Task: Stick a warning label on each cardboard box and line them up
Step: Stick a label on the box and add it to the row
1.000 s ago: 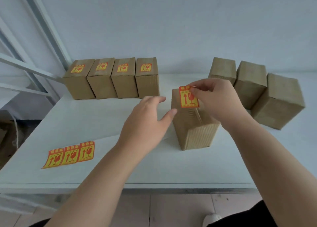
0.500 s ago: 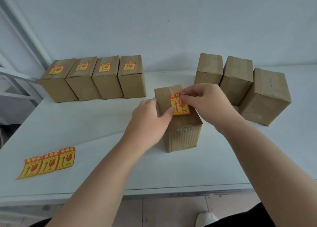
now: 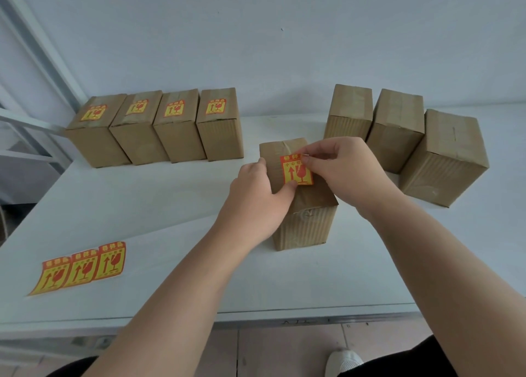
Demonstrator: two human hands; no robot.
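Observation:
An upright cardboard box [image 3: 304, 225] stands mid-table in front of me. A red and yellow warning label [image 3: 296, 169] lies against its top face. My right hand [image 3: 341, 171] pinches the label's upper right corner. My left hand [image 3: 256, 200] grips the box's left side, its thumb on the label's lower left corner. Several labelled boxes [image 3: 159, 126] stand in a row at the back left. Three unlabelled boxes [image 3: 398, 137] stand at the back right.
A strip of three spare warning labels [image 3: 81, 267] lies near the front left of the white table [image 3: 170, 262]. A metal frame [image 3: 31, 57] rises at the far left. The wall runs close behind the boxes. A white shoe [image 3: 341, 362] shows below the table edge.
My right hand brought the label down from above onto the box top. My left hand moved from hovering beside the box to gripping its left side, thumb on the label.

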